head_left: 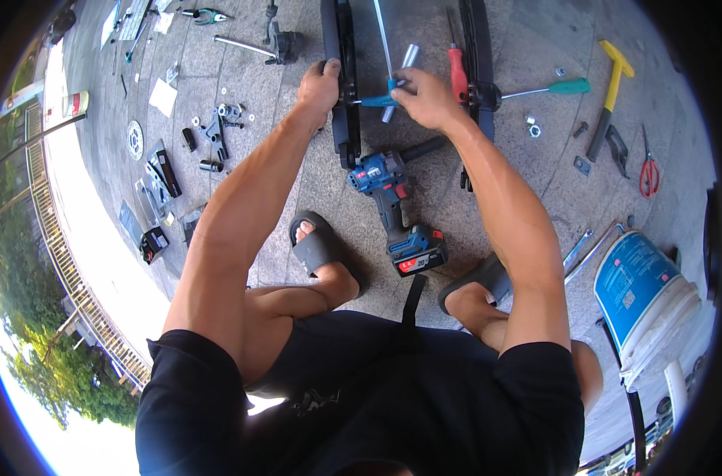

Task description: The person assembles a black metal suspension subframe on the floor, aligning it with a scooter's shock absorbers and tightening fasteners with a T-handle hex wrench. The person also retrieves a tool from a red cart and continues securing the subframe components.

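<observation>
My left hand [320, 89] is closed around a long black bar [342, 79] that looks like part of a frame or fork. Between the fingers of my right hand [427, 97] is a blue T-handle hex key [379, 101]. Its long shaft points away from me, and its short side tip meets the bar's inner side. Beneath the right hand lies a silver tube-shaped tool [411, 55], partly covered. A second black bar [481, 87] stands to the right. Nearer my feet, a blue cordless power tool [389, 190] rests on the paving.
Right of the bars lie a red-handled screwdriver [458, 71], a green-handled screwdriver [567, 86], a yellow-and-black hammer [612, 79] and red-handled scissors [650, 176]. A blue-and-white bucket [643, 278] stands near my right knee. Loose parts and a brake disc [135, 140] spread leftward.
</observation>
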A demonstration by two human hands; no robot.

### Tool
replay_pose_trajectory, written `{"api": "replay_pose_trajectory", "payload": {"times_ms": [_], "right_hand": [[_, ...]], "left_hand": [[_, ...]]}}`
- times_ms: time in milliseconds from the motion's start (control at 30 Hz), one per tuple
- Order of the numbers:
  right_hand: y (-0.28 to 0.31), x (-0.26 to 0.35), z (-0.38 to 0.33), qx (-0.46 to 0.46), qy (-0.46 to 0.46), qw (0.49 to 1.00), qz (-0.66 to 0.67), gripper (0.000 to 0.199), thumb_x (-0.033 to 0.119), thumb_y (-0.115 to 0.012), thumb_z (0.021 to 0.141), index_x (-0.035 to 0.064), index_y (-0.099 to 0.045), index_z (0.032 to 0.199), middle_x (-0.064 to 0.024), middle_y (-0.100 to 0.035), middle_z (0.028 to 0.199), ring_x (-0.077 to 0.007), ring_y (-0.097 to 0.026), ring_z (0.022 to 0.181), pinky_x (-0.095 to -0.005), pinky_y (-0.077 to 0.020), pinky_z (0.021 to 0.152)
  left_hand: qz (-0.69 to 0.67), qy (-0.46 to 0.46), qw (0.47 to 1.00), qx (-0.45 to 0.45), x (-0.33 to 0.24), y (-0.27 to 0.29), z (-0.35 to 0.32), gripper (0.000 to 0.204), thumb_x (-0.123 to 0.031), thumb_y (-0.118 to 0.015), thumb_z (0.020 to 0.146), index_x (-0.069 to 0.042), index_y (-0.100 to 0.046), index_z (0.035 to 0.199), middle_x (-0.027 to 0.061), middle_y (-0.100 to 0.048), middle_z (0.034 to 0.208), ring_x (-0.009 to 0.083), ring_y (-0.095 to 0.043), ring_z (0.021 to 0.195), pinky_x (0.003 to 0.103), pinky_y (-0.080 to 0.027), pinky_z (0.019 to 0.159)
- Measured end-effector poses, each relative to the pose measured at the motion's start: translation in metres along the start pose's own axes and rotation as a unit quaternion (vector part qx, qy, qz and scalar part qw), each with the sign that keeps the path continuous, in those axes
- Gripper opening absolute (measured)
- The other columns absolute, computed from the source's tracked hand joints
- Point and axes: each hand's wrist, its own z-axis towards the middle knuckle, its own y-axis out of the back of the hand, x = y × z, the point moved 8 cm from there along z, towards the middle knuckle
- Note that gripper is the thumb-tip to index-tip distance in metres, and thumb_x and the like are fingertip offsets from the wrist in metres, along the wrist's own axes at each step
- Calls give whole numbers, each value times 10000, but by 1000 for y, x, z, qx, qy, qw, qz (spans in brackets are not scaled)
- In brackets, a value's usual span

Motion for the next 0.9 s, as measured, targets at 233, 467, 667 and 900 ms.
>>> {"api": "replay_pose_trajectory", "payload": {"times_ms": [233, 467, 667, 900], "right_hand": [[-17, -27, 7, 99, -202, 946, 234, 235, 167, -599, 908, -46, -633, 1000, -63, -626, 742, -106, -609, 615, -225, -493, 536], [9, -28, 7, 7, -96, 989, 108, 189, 162, -528, 933, -14, -580, 980, -61, -611, 816, -114, -604, 671, -270, -493, 586], [17, 5, -2, -93, 127, 987, -33, 259, 139, -622, 853, 37, -610, 1091, -139, -668, 884, -231, -660, 750, -324, -516, 680], [10, 32, -7, -71, 149, 986, -17, 232, 86, -615, 827, 56, -636, 1056, -158, -671, 919, -319, -657, 803, -367, -512, 702]], "left_hand": [[-41, 4, 999, 33, 6, -4, 5, 506, -387, -532, 957, -7, -542, 1291, 198, -604, 1230, 287, -562, 1159, 382, -429, 964], [-185, 66, 977, 86, 10, 1, -18, 722, -450, -627, 894, 47, -423, 1375, 202, -555, 1292, 302, -518, 1210, 347, -399, 1030], [38, -104, 993, 37, 5, 2, -46, 922, -416, -831, 677, 76, -428, 1345, 212, -598, 1223, 294, -594, 1124, 346, -461, 964], [41, -120, 990, -65, 12, -2, -51, 649, -270, -815, 647, 14, -565, 1175, 156, -677, 1004, 270, -664, 946, 352, -509, 854]]}}
